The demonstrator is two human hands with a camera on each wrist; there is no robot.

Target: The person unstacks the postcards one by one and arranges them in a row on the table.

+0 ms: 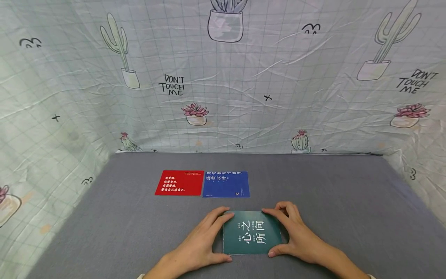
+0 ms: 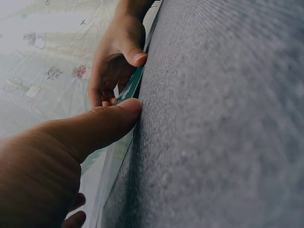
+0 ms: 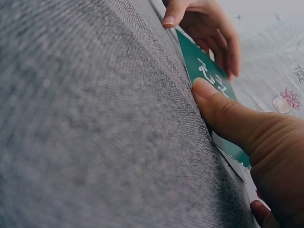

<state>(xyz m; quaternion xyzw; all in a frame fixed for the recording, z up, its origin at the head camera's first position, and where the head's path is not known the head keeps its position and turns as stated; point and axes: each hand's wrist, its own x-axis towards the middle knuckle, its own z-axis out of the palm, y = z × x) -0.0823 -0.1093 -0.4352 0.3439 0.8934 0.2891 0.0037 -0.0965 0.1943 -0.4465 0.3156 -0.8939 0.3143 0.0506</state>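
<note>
A green card (image 1: 251, 237) with large white Chinese characters lies near the front of the grey table in the head view. My left hand (image 1: 205, 240) holds its left end, thumb at the near edge and fingertips at the far edge. On the other end, my right hand (image 1: 299, 234) grips the card the same way, its fingers bent over the far corner. Both thumbs press low along the near edge, as the left thumb (image 2: 116, 114) and the right thumb (image 3: 223, 107) show in the wrist views.
Farther back, a red card (image 1: 181, 183) and a blue card (image 1: 226, 185), both with white writing, lie side by side. The grey table surface (image 1: 334, 193) runs back to a hanging cloth (image 1: 244, 77) printed with cacti, which also encloses both sides.
</note>
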